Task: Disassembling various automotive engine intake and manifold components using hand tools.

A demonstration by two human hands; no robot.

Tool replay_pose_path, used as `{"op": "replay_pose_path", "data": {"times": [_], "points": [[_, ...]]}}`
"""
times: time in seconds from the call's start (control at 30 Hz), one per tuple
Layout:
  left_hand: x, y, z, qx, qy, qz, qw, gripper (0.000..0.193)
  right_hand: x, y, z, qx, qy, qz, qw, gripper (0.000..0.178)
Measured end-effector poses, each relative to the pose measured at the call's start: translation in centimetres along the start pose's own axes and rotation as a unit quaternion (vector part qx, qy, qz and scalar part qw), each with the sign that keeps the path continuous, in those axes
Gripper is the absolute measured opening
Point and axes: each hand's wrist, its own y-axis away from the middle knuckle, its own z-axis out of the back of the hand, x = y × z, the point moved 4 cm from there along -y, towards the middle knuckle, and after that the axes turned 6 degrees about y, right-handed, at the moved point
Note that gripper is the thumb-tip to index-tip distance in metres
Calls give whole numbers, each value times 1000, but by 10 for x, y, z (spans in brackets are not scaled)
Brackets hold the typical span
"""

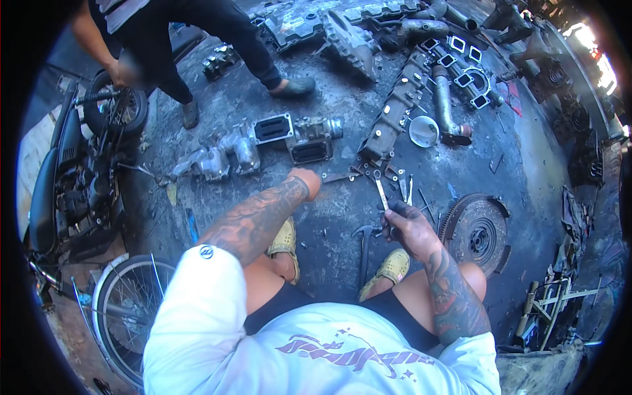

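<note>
My right hand [407,227] grips the lower end of a combination wrench [381,192], whose ring end points away from me over some small parts on the floor. The hand is dark with grime. My left hand [305,182] is curled closed to the left. Whatever it may hold is hidden. Just right of it lies a flat metal tool [341,176]. Beyond both hands a long engine valve cover [390,118] stretches away, and a cast metal manifold with rectangular ports [273,128] rests at the left.
A hammer [365,247] lies between my feet. On the right is a toothed flywheel [479,230], and near the pipe [444,99] a round dish [424,131]. Another person [178,39] stands far left, near a motorcycle [62,171]. A spoked wheel [131,306] is at near left.
</note>
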Motion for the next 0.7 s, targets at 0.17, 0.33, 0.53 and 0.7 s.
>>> {"op": "replay_pose_path", "data": {"times": [0.17, 0.33, 0.53, 0.7], "points": [[27, -76, 35, -289, 185, 34, 939, 33, 7, -8, 12, -77, 11, -18, 997, 22], [58, -140, 82, -501, 213, 232, 806, 44, 16, -18, 7, -36, 28, 12, 999, 20], [103, -193, 89, -332, 250, 314, 854, 35, 10, -30, 10, -22, 82, -26, 996, 20], [106, -203, 86, -334, 230, 322, 855, 29, 13, -33, 12, -54, 111, -48, 991, 14]]}}
